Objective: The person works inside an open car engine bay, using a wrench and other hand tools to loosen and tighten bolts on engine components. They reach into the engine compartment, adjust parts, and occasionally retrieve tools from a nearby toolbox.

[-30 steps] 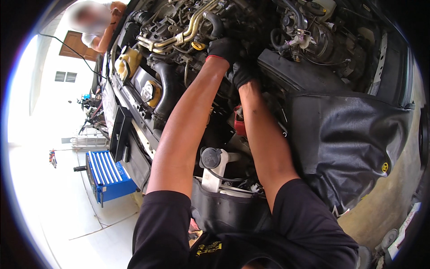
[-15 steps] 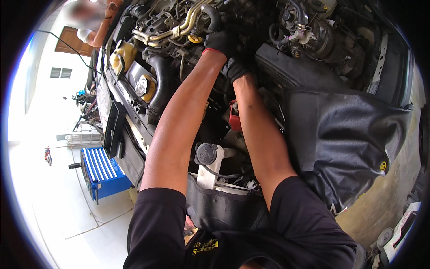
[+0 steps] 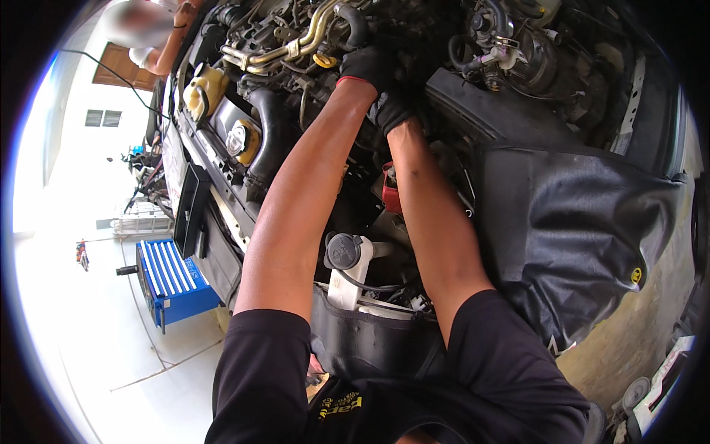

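Both of my arms reach forward into a car's engine bay. My left hand (image 3: pixel 367 68), in a black glove with a red cuff, is deep among the dark engine parts, beside a black hose (image 3: pixel 356 28) and a yellow dipstick loop (image 3: pixel 324 61). Close against it, slightly nearer to me, is my right hand (image 3: pixel 390 111), also gloved in black. The fingers of both hands are lost in shadow against the black parts, so what they touch or hold is hidden. Under my right forearm a red cover (image 3: pixel 391 189) shows.
A white washer-fluid reservoir neck with a black cap (image 3: pixel 343 251) stands between my forearms. Black fender covers (image 3: pixel 584 214) drape the right and near edges. Left are a yellowed coolant tank (image 3: pixel 205 90) and a blue tool cart (image 3: pixel 177 285). Another person's arm (image 3: pixel 176 37) is at the far left.
My hands stay at the same spot in the engine bay, with only a very slight shift. The whole view has moved a few pixels.
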{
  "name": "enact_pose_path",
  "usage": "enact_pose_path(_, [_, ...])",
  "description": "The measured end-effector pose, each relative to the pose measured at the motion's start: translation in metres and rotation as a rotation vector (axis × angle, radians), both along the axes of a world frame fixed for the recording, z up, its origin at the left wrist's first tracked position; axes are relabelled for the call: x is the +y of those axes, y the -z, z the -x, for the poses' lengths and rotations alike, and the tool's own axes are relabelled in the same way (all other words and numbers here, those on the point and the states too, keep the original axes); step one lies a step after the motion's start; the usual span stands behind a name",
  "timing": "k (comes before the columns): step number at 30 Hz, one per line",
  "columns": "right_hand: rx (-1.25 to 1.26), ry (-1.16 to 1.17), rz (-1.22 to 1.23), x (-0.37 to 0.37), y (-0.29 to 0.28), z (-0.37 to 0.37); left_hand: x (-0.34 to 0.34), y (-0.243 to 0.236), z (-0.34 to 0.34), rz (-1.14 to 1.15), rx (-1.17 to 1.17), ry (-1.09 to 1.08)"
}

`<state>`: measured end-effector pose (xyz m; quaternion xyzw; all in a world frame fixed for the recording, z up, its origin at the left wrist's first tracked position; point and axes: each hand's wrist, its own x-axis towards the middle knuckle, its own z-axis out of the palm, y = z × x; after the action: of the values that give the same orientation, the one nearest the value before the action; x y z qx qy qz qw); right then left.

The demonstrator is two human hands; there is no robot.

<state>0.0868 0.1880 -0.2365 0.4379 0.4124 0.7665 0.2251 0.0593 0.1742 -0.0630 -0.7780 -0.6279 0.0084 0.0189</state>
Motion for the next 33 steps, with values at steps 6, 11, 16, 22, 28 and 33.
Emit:
enact_pose_path(6, [-1.744,0.620,-0.325,-0.060,-0.072,-0.011,-0.012,0.011,0.020,0.041,-0.049,-0.091])
enact_pose_path(11, [-2.822,1.252,-1.227,-0.041,-0.032,-0.005,-0.009,0.008,0.014,-0.031,-0.051,-0.013])
enact_pose_path(16, [-2.591,1.478,-1.026,-0.027,-0.020,0.006,-0.001,0.006,0.013,0.031,-0.009,0.025])
enact_pose_path(22, [-2.709,1.380,-0.932,-0.017,-0.022,-0.008,0.003,0.002,-0.001,0.005,-0.098,0.065])
enact_pose_path(28, [-3.197,1.592,-1.326,-0.061,-0.066,-0.033,-0.003,0.022,0.027,-0.050,-0.177,0.086])
enact_pose_path(33, [-2.982,1.797,-1.151,-0.042,-0.030,-0.011,-0.005,0.019,0.024,0.015,-0.189,-0.006])
